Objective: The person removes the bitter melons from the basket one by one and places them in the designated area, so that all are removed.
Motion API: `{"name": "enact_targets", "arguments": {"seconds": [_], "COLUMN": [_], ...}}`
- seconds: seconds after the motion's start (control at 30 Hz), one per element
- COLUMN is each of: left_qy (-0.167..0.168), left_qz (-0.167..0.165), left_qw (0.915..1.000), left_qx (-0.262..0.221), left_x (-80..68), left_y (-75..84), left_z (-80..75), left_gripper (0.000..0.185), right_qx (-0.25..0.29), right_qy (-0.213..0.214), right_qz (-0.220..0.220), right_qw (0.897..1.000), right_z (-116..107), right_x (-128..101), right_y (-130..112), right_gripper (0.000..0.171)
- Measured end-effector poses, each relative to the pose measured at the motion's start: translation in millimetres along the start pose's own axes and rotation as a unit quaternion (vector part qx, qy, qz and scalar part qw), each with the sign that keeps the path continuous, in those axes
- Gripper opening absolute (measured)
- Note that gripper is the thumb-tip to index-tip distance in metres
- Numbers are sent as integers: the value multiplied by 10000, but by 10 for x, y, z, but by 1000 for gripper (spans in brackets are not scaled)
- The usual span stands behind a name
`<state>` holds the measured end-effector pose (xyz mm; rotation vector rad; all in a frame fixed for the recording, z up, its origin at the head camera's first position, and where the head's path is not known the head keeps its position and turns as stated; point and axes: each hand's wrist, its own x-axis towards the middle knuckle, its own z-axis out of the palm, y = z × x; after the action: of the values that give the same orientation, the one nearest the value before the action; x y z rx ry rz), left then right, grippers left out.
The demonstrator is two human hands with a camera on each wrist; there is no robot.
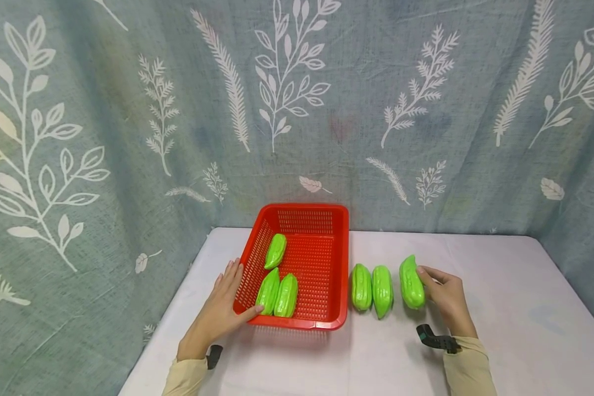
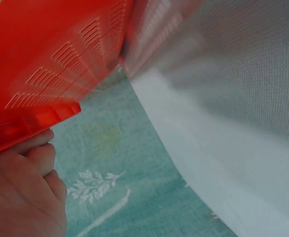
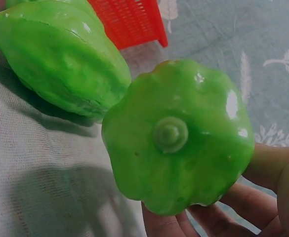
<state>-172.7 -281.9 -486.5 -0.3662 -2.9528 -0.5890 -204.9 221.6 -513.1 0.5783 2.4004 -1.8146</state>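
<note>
- The right hand [image 1: 447, 300] is wrapping its fingers round the glossy green ridged plastic gourd [image 1: 412, 282] at the right end of the row, on the white cloth-covered worktop [image 1: 500, 308]; the grip is closed on that gourd, thumb on the near side.
- The right wrist view is showing the gourd's stem end [image 3: 170, 134] facing the camera, fingers [image 3: 218, 217] cupping it from below (a snug hold, by the look of it).
- Two more green plastic gourds [image 1: 372, 287] are lying side by side just left of it, between the held one and the red perforated plastic basket [image 1: 339, 264].
- The left hand [image 1: 223, 308] is resting flat against the basket's left wall, fingers straight, thumb touching the near corner; nothing is gripped, it is only bracing.
- Three green gourds [image 1: 277, 280] are already lying inside the basket, along its left side.
- Doing this well, I judge, means lifting the held gourd clear of its neighbours before carrying it over the rim, and keeping the basket steadied so it is not sliding on the cloth.
</note>
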Motion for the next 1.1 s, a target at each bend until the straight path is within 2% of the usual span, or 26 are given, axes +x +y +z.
{"name": "enact_targets", "arguments": {"seconds": [0.37,0.87,1.1], "left_qy": [60,-25,108], "left_qz": [120,47,148], "left_qw": [9999,10000,9998], "left_qx": [81,52,41], "left_x": [-2,18,20], "left_y": [-5,-24,-22], "left_z": [14,1,13], "left_gripper": [114,116,114], "right_qx": [-103,-251,-325], "right_qy": [-97,-57,-49], "right_qz": [65,-14,-45], "right_qw": [9999,9997,9994], "right_z": [7,61,61], "right_x": [24,27,37], "right_y": [58,78,82], "right_gripper": [72,63,61]}}
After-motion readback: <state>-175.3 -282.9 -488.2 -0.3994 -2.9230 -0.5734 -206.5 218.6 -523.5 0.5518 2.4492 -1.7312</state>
